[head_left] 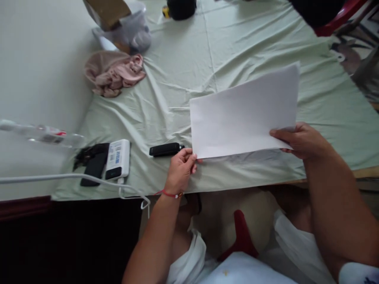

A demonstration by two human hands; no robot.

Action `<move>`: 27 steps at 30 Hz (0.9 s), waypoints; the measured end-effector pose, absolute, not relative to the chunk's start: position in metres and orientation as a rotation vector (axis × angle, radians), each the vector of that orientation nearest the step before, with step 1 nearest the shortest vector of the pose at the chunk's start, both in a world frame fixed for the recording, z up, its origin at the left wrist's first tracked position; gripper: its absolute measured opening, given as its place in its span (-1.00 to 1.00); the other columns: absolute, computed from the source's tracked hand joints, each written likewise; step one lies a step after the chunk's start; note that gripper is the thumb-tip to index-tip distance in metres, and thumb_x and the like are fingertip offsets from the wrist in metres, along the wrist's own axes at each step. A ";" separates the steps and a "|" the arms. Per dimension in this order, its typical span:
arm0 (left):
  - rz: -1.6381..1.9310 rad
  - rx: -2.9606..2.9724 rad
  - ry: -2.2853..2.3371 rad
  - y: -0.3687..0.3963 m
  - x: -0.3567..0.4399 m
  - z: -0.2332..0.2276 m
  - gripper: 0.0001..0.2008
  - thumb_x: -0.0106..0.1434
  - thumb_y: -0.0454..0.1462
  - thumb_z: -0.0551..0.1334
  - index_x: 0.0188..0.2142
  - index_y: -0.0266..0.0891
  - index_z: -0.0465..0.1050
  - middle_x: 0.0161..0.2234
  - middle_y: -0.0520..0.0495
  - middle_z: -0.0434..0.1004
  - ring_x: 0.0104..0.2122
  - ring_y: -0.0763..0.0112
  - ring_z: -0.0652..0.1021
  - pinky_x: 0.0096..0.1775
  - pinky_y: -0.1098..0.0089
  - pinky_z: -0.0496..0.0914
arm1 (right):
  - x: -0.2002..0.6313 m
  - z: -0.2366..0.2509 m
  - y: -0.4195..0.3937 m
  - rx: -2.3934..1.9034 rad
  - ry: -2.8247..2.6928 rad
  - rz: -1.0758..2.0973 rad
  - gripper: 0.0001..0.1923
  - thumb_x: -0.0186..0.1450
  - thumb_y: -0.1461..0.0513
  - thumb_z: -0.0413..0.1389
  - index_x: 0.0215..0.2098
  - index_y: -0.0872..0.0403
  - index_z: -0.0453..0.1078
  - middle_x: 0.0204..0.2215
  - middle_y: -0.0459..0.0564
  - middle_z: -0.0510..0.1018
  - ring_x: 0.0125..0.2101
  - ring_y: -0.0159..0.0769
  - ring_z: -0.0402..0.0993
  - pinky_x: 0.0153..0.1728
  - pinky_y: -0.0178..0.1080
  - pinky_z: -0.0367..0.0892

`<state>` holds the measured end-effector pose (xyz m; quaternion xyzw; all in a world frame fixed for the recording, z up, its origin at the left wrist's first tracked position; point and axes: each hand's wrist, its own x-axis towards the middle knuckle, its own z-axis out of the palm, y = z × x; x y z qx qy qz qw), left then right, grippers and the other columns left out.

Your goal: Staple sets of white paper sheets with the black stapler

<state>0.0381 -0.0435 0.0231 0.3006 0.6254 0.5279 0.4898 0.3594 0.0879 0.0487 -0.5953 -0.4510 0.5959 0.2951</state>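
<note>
I am watching both hands holding one white sheet (244,112) just above the near edge of the table (177,71), which is lying under a pale green cloth. The left hand (180,169) is coming up from below on a nearly straight forearm, a red string sitting at the wrist, and its fingers (189,157) are curling shut on the sheet's near left corner, thumb on top. The right hand (299,140) is reaching in from the right with the elbow bent and the forearm running down toward the near right; its fingers are lying fairly flat and pinching the sheet's near right corner, thumb on the upper face. The sheet is tilting, its far right corner standing highest, and it is casting a shadow on the cloth beneath. A black stapler (166,149) is lying on the cloth just left of the left hand, close to but not touching it. Farther left, a white power bank (119,158) is resting beside a black pouch (93,162), with a white cable (74,177) running off it to the left. At the far left a pink cloth (114,73) is lying crumpled, with a plastic tub (133,29) beyond it.
</note>
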 end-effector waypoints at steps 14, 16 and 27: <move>1.875 1.126 2.272 -0.047 0.013 0.026 -0.89 0.43 -0.22 0.20 -0.12 -0.16 0.46 -0.34 0.03 0.55 -0.34 0.38 0.58 -0.20 0.36 0.45 | 0.331 0.049 0.084 -1.541 -1.194 1.603 -0.66 0.07 0.13 0.48 -0.57 -0.02 0.41 -0.58 -0.11 0.42 -0.57 -0.42 0.27 -0.70 -0.38 0.19; 1.835 1.171 2.417 -0.045 0.005 0.024 -0.88 0.41 -0.27 0.20 -0.12 -0.18 0.50 -0.27 -0.02 0.61 -0.23 0.29 0.62 -0.06 0.26 0.49 | 0.328 0.047 0.084 -1.509 -1.228 1.629 -0.66 0.08 0.11 0.49 -0.58 -0.03 0.42 -0.59 -0.09 0.42 -0.58 -0.39 0.26 -0.71 -0.35 0.19; 1.321 1.474 2.446 -0.038 -0.019 0.003 -0.69 0.42 -0.28 0.19 0.05 -0.16 0.65 0.26 -0.25 0.59 0.44 0.02 0.34 0.48 -0.11 0.07 | 0.311 0.041 0.083 -1.437 -1.330 1.647 -0.66 0.14 0.15 0.41 -0.64 -0.03 0.38 -0.66 -0.09 0.38 -0.67 -0.41 0.19 -0.73 -0.27 0.12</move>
